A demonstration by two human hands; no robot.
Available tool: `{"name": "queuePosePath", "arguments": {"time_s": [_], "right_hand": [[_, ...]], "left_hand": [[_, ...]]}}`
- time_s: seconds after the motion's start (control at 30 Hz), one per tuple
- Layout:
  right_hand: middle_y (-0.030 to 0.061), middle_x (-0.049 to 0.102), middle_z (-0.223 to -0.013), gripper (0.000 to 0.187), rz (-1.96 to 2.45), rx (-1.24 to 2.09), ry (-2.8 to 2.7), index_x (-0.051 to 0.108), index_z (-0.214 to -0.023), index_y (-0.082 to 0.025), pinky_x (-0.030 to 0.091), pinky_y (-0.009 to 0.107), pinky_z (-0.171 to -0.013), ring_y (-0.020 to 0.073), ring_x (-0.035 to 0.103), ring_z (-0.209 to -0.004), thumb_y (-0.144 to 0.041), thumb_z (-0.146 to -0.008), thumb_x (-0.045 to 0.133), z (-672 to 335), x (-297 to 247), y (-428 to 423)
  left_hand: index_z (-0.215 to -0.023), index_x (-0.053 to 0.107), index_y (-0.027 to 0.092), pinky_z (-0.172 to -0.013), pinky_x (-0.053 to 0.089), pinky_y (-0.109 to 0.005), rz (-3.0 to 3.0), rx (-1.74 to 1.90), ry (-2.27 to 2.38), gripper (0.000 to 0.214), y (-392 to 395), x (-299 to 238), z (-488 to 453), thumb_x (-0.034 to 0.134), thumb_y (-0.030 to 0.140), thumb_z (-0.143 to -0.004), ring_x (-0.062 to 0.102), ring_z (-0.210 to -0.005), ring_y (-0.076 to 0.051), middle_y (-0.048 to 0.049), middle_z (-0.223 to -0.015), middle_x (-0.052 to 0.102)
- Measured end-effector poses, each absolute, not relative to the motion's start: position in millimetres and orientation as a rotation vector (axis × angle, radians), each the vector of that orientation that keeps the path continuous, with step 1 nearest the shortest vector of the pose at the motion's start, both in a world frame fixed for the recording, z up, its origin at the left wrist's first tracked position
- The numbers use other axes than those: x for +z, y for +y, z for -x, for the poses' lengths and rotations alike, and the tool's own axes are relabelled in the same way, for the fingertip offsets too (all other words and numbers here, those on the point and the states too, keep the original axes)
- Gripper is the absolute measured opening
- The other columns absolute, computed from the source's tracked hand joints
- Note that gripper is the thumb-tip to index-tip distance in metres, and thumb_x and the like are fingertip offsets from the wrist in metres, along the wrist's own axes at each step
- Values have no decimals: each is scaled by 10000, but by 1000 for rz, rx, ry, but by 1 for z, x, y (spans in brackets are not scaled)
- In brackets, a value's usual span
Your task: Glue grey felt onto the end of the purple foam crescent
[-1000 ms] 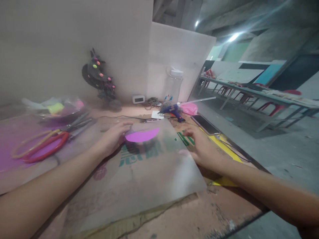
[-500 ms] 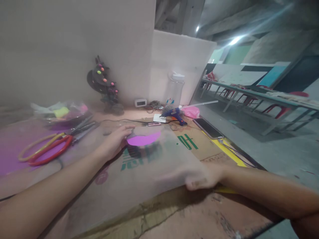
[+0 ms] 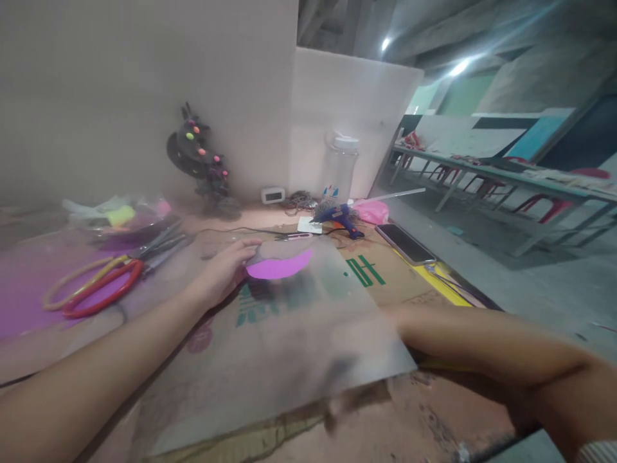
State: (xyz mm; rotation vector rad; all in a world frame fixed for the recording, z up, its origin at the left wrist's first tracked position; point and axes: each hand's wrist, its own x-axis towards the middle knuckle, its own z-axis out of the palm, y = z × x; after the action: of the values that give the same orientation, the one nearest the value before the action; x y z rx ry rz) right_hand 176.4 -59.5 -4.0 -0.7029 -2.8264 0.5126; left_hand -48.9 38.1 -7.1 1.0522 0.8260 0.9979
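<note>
A large translucent plastic sheet (image 3: 289, 321) lies over printed cardboard (image 3: 380, 283) on the worktable. A purple half-round paper piece (image 3: 279, 265) sits at the sheet's far edge. My left hand (image 3: 224, 270) grips that far left corner beside the purple piece, thumb on top. My right hand (image 3: 380, 328) has slid under the sheet's near right part. It shows only as a blur through the plastic, so its fingers cannot be made out.
Red and yellow-handled scissors (image 3: 96, 289) lie at the left on pink paper (image 3: 19, 296). Behind are a bag of scraps (image 3: 120, 215), a black decorated ornament (image 3: 197, 154), a clear jar (image 3: 341, 168), a blue glue gun (image 3: 337, 217) and a phone (image 3: 405, 243). The table edge runs along the right.
My right hand came back from the sheet's far right side to its near edge, then went under the sheet. The left hand stayed at the far corner.
</note>
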Motion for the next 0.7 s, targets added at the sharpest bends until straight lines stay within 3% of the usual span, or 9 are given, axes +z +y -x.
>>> {"name": "queuePosePath", "arguments": {"time_s": [0.07,0.17,0.3,0.4,0.47,0.5,0.6,0.67,0.7], "right_hand": [[-12,662,-1207,399,639,635,-2865,661,-1181,-292,475,228,-932,181,556,-1203,-501,-862,546,-188,7,-68],[35,630,-1263,419,832,842,-2756,552,-1316,-237,503,262,-911,178,612,-1127,-394,-972,372,-225,18,-58],[139,363,-1490,549,1279,419,-2609,397,-1428,-159,206,519,-1138,294,274,-1398,-369,-928,474,-262,15,-39],[122,265,-1536,553,1267,387,-2675,343,-1456,-176,91,531,-1156,269,126,-1441,-351,-940,439,-262,12,-56],[86,357,-1502,490,1085,604,-2723,405,-1425,-231,148,468,-1161,232,222,-1422,-328,-945,429,-255,16,-80],[77,481,-1423,435,967,798,-2727,492,-1366,-251,230,414,-1143,215,348,-1370,-324,-939,449,-253,21,-93],[102,720,-1062,372,707,1653,-2612,680,-1146,-189,476,311,-934,203,649,-1057,-394,-948,442,-261,37,-115],[122,738,-958,488,900,1699,-2345,702,-1082,-133,515,337,-865,219,695,-928,-473,-959,374,-279,41,-109],[135,719,-1036,483,1059,1557,-2294,714,-1047,-126,500,364,-901,236,681,-969,-492,-939,417,-290,40,-100]], "left_hand": [[-1001,604,177,-577,461,-185,-1054,997,824,284,39,-8,49,617,133,-721,614,-657,-109,0,-770,659],[-998,609,174,-574,459,-183,-1067,1004,824,281,40,-8,49,614,133,-721,609,-657,-105,-3,-784,657],[-999,613,171,-570,456,-176,-1077,1004,837,276,38,-7,49,615,146,-724,612,-676,-106,-13,-811,659],[-1005,606,174,-577,465,-178,-1076,1001,827,277,37,-6,48,608,150,-729,617,-684,-109,-14,-820,663],[-1011,601,171,-579,471,-181,-1072,997,827,285,36,-5,47,610,149,-728,619,-676,-111,-13,-804,663],[-1012,600,168,-579,473,-181,-1072,996,827,287,36,-5,47,612,148,-726,620,-673,-111,-12,-797,662],[-1006,607,162,-575,475,-180,-1084,1000,822,282,37,-5,46,612,144,-725,621,-664,-108,-9,-784,660],[-998,611,165,-577,475,-179,-1083,1004,822,278,37,-6,47,615,141,-721,625,-669,-108,-8,-788,661],[-993,612,167,-575,473,-178,-1079,1005,828,278,37,-6,47,618,139,-717,626,-670,-107,-6,-788,661]]}}
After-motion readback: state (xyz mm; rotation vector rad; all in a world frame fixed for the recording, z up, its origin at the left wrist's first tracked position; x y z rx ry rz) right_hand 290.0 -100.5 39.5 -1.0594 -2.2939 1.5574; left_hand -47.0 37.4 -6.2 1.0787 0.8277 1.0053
